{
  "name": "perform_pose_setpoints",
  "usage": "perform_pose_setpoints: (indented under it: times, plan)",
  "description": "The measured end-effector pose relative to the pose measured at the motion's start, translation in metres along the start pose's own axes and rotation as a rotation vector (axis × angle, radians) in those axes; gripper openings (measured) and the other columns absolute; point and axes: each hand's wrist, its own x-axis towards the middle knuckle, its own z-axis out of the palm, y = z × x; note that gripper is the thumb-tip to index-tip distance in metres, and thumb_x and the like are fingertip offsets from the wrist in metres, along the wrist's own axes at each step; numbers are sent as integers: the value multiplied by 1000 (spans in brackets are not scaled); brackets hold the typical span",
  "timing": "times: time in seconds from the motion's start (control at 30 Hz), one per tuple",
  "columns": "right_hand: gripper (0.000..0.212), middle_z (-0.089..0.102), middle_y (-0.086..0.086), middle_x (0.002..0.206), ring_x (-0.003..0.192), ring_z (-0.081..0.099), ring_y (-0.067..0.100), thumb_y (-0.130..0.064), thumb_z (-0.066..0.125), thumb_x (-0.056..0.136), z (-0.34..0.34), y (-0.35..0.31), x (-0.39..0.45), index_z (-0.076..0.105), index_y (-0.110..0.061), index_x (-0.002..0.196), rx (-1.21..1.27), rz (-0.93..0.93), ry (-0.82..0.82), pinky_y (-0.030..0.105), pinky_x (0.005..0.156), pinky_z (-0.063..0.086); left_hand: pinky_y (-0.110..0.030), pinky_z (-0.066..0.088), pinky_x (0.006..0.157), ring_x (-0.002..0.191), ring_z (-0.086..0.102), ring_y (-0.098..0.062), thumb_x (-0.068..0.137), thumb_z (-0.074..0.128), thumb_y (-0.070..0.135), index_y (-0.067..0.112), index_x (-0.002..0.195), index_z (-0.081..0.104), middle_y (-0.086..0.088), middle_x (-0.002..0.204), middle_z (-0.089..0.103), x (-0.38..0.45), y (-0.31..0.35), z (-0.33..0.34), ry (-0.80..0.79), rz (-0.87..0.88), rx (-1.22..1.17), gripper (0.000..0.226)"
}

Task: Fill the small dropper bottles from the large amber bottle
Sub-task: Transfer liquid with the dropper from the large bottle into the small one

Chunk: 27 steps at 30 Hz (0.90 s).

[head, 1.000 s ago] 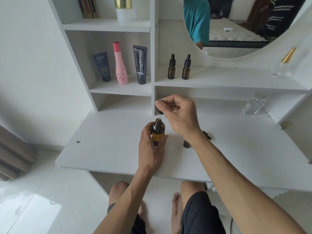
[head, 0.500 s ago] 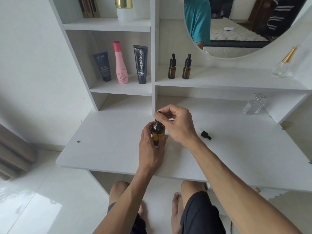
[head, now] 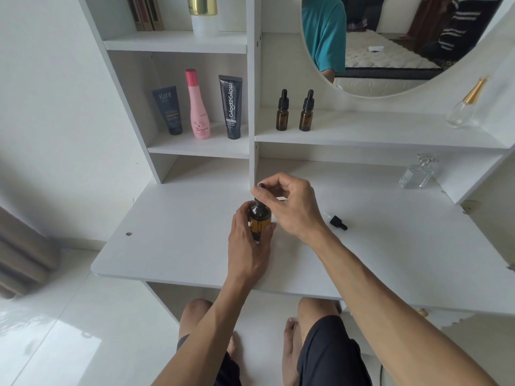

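My left hand [head: 248, 240] wraps round the large amber bottle [head: 259, 220], which stands upright on the worktop [head: 172, 246], my fingers [head: 239, 218] curled about its body. My right hand [head: 289, 207] sits directly over its neck, thumb and forefinger pinching the black dropper cap [head: 261, 190] at the mouth. I judge the step to be drawing liquid with this dropper, or seating it back on the neck; whether the cap is threaded on I cannot tell, since my fingertips cover it. The next move calls for a steady bottle and a straight vertical lift or twist at the neck, then a small bottle brought close to receive the liquid.

Counting: one large amber bottle, in my grip. Two small dropper bottles [head: 282, 111], capped, stand side by side on the shelf [head: 390, 135] beyond my right hand, well apart from it. One loose dropper [head: 338, 222] lies on the worktop just right of my right wrist. If an open small bottle belongs to it, my right hand hides it. Left of my hands, up on the side shelf, stand three cosmetic containers [head: 198, 107]. Two clear glass perfume bottles [head: 416, 174] sit far to the right.
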Motion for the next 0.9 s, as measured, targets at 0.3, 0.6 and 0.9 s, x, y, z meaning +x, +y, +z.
perform_pose_setpoints:
  times: [0.3,0.6,0.9]
  plan:
    - [25,75,-7,88,84,72,7,-33,85,78,-3,-1,-2,74,-15,92,10,20,-6,34,86,60,-6,44,70,95,62,-16,91,69,24,43,122,37,10,116,57,-1,6,0,13,11,-1,48]
    - [29,74,-11,99,89,70,1,-41,75,87,-32,-2,-3,72,-17,103,-34,30,104,14,81,54,-3,41,71,94,61,-8,90,69,25,36,127,42,10,120,57,-1,6,-1,12,18,29,47]
    - [27,71,3,104,90,65,15,-23,75,87,-96,53,-13,70,-10,110,-299,258,266,20,78,50,-38,43,106,126,45,-8,83,73,25,15,146,26,-5,140,43,-7,10,3,151,62,130,79]
